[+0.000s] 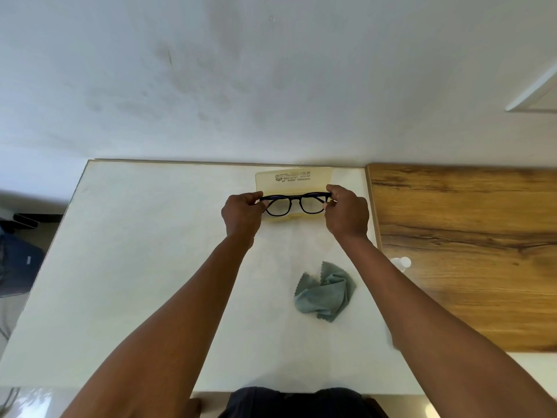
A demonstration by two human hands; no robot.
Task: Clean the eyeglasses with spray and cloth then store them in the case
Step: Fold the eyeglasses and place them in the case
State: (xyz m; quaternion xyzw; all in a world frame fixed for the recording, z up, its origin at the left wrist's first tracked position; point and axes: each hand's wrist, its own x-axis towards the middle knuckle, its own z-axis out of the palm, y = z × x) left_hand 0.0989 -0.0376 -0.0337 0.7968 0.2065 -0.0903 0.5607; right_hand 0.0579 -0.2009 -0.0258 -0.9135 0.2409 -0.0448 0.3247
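Observation:
Black-framed eyeglasses (294, 203) hang just over an open, pale yellow case (294, 179) at the far edge of the white table (144, 267). My left hand (242, 214) pinches the frame's left end and my right hand (346, 212) pinches its right end. The case lid stands up behind the glasses, with dark print on it. A crumpled grey-green cloth (325, 292) lies on the table nearer to me, between my forearms. The white cap of a small spray bottle (402, 263) shows just past my right forearm; the arm hides the bottle's body.
A wooden board (470, 251) adjoins the table on the right. A white wall rises right behind the table. Dark objects (18, 260) lie on the floor to the left.

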